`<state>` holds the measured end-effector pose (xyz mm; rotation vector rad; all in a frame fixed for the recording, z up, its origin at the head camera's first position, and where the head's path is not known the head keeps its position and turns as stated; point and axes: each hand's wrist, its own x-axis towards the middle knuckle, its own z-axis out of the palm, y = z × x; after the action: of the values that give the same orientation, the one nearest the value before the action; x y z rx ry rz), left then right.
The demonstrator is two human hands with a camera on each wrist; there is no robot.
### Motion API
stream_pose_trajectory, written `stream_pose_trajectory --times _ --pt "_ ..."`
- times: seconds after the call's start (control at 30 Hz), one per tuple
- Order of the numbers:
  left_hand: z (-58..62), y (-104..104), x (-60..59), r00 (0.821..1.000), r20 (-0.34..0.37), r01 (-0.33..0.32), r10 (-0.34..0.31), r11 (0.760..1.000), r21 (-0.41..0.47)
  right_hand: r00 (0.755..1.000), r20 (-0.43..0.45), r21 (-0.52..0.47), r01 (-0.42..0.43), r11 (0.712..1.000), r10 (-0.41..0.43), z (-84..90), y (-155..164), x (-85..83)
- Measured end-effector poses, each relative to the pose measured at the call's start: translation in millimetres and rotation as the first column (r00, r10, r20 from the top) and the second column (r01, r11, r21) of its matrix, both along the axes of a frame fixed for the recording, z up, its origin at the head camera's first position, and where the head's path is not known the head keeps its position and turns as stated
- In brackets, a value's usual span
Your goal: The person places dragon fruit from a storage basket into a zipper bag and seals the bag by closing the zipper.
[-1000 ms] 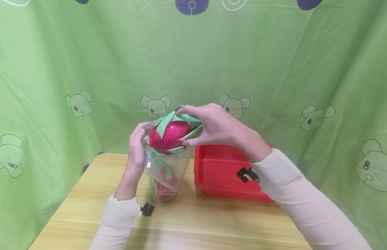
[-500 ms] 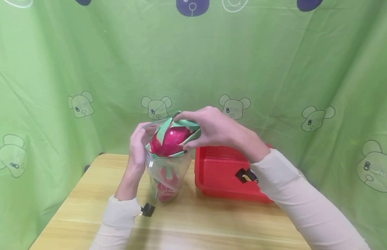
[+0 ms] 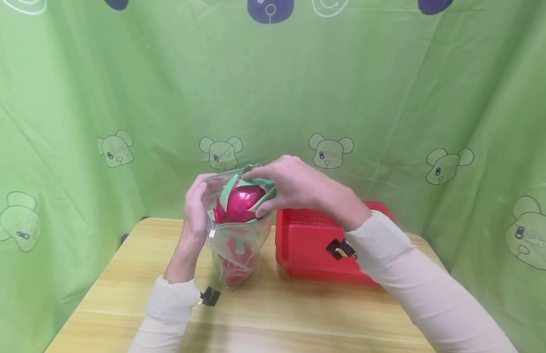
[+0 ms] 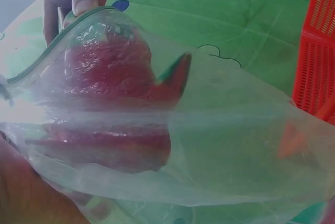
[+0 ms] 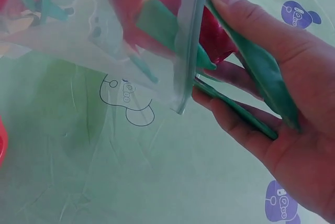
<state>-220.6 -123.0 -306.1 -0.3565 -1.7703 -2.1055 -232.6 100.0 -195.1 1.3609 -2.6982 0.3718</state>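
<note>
Left hand (image 3: 194, 206): centre of frame – fingers pinch the bag (image 3: 237, 245) rim, keeping its mouth open.
Right hand (image 3: 295, 184): fingers curled round the dragon fruit (image 3: 239, 203).
Fruit: lower than a second ago – now half inside the mouth, above another fruit.
Meaning: insertion nearly done.
Basket (image 3: 317, 245): right, on the desk (image 3: 123, 294).

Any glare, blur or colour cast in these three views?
Head view: even light, sharp, with soft shadows on the table. Left wrist view: the clear bag fills the frame, hazing the dragon fruit, with blown-out glare top left. Right wrist view: close and slightly soft, a green cast over the right hand.
</note>
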Motion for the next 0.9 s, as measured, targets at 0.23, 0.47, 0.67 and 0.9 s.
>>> stream_pose_trajectory --times 0.23,0.47,0.67,0.9 --pt "0.1 -0.7 0.0 1.000 0.002 0.001 -0.001 1.000 0.000 0.999 0.039 0.026 0.019 0.999 -0.020 -2.8 -5.1 -2.5" --pt "-0.2 -0.9 0.4 1.000 0.007 0.002 -0.002 1.000 0.005 0.994 0.106 0.045 0.003 0.999 -0.008 -3.5 -8.4 -1.3" --pt "-1.4 -1.3 0.2 1.000 -0.007 -0.008 0.008 1.000 -0.005 0.982 0.190 0.079 -0.009 0.997 -0.007 -2.5 -8.2 2.4" --pt "-3.5 -2.2 1.2 1.000 -0.009 -0.007 0.007 1.000 0.012 0.973 0.230 0.087 -0.027 0.996 0.006 -2.6 -6.1 6.3"
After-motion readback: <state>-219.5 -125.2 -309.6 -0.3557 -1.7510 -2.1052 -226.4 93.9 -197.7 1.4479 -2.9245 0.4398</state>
